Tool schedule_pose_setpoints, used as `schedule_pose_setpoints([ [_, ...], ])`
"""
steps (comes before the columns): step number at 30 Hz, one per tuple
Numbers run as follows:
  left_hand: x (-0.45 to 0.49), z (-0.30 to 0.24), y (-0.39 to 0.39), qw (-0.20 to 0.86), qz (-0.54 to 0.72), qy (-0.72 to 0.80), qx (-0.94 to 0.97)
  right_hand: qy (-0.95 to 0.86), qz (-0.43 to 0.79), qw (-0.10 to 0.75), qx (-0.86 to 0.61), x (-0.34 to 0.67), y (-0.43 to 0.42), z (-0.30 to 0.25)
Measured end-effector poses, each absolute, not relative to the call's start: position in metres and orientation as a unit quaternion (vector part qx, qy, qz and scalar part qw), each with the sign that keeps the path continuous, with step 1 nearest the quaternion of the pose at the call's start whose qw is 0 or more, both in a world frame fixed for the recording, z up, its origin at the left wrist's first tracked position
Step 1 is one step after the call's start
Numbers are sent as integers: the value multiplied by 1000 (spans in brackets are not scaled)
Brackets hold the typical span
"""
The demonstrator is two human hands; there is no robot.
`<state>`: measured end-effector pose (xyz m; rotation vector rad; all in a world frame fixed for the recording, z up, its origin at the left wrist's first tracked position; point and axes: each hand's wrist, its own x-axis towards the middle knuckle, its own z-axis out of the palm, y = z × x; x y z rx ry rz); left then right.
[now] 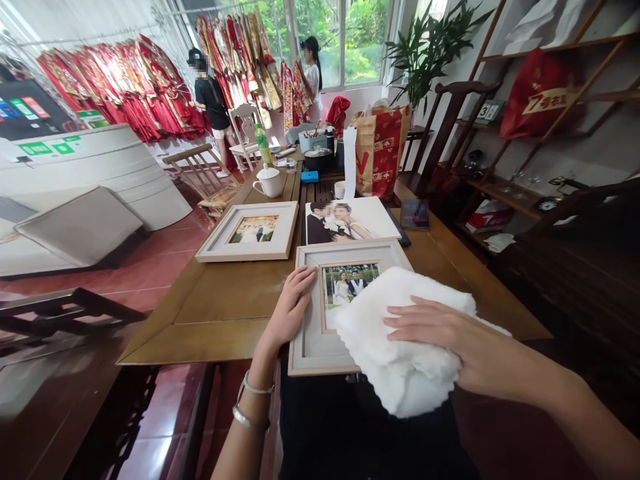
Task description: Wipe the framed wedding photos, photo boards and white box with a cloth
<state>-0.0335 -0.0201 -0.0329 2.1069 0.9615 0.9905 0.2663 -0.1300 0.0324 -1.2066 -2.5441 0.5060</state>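
A pale wooden picture frame (307,320) with a photo of two people rests at the near edge of the table, partly over my lap. My left hand (293,300) grips its left side, fingers over the rim and thumb out of sight. Under my right hand (435,330) is a bunched white cloth (395,373), pressed against the frame's right part. The fingers lie across the cloth and the thumb is hidden. The cloth covers the frame's lower right corner and part of the photo. Beyond it lies a photo print (370,217) of a couple.
A second framed photo (215,243) lies to the left on the wooden table (220,300). Farther back stand a white lidded cup (270,181), a green bottle (262,143) and a paper bag (380,150). Two people are by the clothes racks. Shelves (530,200) line the right side.
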Motion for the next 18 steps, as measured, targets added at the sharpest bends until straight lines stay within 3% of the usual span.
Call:
schedule_pose_setpoints([
  [9,-36,-35,-21,305,373,360,799,-879,133,134,-438,249,-78,34],
  [18,-37,-37,-19,312,368,347,804,-907,202,132,-344,203,-119,47],
])
